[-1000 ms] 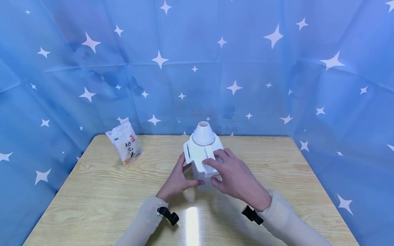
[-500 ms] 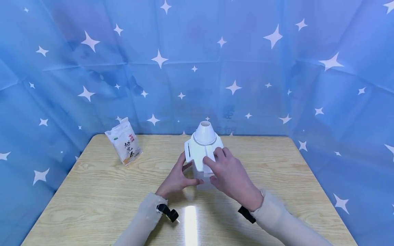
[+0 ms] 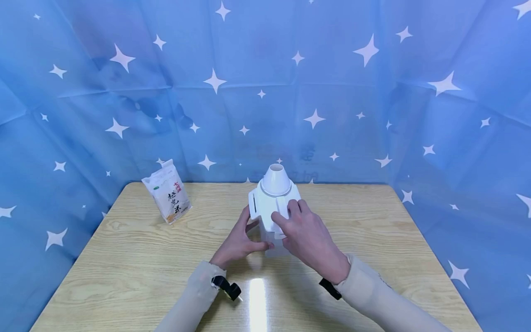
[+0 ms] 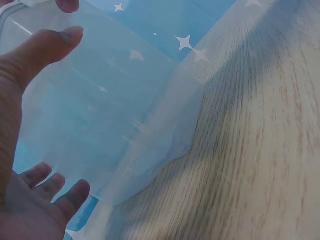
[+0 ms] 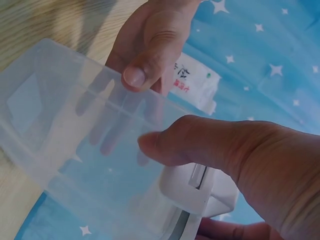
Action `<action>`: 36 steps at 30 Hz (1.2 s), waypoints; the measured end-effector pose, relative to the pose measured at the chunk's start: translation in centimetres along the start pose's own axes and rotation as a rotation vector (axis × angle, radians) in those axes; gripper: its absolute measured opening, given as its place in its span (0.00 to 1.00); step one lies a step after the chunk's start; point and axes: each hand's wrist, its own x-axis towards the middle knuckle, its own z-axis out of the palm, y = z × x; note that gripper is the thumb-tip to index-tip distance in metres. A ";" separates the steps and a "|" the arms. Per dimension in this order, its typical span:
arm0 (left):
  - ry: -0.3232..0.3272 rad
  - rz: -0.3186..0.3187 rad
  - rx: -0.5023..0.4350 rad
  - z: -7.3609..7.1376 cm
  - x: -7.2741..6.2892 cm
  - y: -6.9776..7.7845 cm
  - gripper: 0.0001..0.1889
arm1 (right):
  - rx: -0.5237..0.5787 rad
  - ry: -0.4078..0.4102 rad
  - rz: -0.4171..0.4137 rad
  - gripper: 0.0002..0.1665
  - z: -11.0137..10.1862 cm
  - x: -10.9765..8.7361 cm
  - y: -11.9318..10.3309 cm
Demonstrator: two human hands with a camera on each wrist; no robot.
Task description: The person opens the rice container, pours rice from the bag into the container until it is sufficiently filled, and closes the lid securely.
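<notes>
A translucent plastic container (image 3: pixel 277 250) stands upright on the table in front of me. Its white lid (image 3: pixel 264 207) carries a white cone-shaped spout (image 3: pixel 276 180) with an opening on top. My left hand (image 3: pixel 239 242) holds the container's body from the left, thumb on the near face and fingers along the side. With my right hand (image 3: pixel 312 240) I grip the lid's near right edge, fingers on top. In the right wrist view, the right thumb (image 5: pixel 170 145) rests by a white latch (image 5: pixel 184 186) at the lid's edge. The other right fingers are mostly hidden there.
A white rice bag (image 3: pixel 170 193) with dark and red lettering leans at the back left of the wooden table (image 3: pixel 157 272). Behind the table hangs a blue curtain (image 3: pixel 265 60) with white stars. Black camera straps sit on both wrists.
My right hand has shifted slightly left, and its spread fingers have drawn in onto the lid's edge. The container has moved a touch right. My left hand stays nearly still.
</notes>
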 end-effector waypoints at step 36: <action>0.004 0.034 0.006 0.0 0.1 -0.5 0.61 | -0.001 -0.124 -0.033 0.22 -1.3 0.3 -0.7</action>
